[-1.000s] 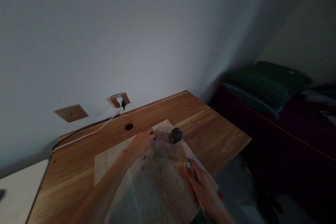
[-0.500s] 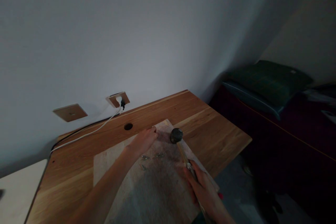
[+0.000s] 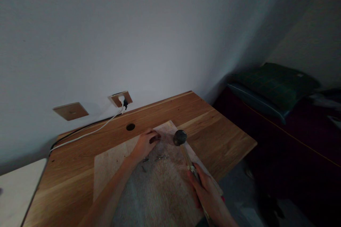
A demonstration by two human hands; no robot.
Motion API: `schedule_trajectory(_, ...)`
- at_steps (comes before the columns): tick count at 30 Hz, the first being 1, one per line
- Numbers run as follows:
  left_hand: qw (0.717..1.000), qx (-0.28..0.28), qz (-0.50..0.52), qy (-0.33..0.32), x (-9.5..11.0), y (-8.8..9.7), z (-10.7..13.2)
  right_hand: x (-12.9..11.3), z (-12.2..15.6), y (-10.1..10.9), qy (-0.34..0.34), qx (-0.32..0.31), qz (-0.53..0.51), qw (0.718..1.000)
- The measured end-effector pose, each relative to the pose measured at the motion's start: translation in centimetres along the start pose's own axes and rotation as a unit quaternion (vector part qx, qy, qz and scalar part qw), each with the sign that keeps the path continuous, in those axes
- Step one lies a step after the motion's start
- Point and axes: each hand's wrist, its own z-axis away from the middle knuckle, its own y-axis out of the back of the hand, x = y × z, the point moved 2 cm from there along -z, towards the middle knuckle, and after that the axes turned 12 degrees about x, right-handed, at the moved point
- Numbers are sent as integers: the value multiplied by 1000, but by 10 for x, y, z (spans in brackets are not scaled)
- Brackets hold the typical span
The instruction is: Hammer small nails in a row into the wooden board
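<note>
My right hand (image 3: 206, 188) is wrapped around the handle of a mallet with a round black head (image 3: 180, 137) and a pale wooden shaft. The head is over the right edge of a thin wooden board (image 3: 160, 191). My left hand (image 3: 146, 143) rests near the board's far corner, its fingers bent together toward the surface. Whatever sits between those fingertips is too dark and small to make out. Beside the left wrist, several small metal pieces (image 3: 161, 157), possibly nails or screws, lie on the board.
Under the board is a wooden desk (image 3: 213, 120) with a round cable hole (image 3: 130, 127). Along the wall a white cable (image 3: 90, 134) runs to a socket (image 3: 121, 98). A white surface (image 3: 21, 188) adjoins at left; a bed with a green pillow (image 3: 277, 83) stands at right.
My left hand has turned slightly, with a darker gap showing under its fingers. The mallet stays in my right hand, almost in the same place. The camera view has shifted a little.
</note>
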Motion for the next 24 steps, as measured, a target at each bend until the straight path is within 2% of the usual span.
schedule_trajectory(7, 1000, 5, -3, 12, -3, 0, 2, 2, 0, 0, -24, 17, 14, 999)
schedule_trajectory(10, 1000, 9, -2, 19, -3, 1, 3, -2, 0, 1, -51, -3, 10, 999)
schedule_trajectory(14, 999, 8, -9, 38, -1, 1, 3, -17, -4, 0, -31, -33, -4, 999)
schedule_trajectory(19, 996, 4, 21, 81, -3, 0, 2, -46, -11, -13, -9, -85, -59, 995)
schedule_trajectory(24, 995, 10, 35, 92, -4, 1, 3, -67, -11, -25, -28, -120, -47, 991)
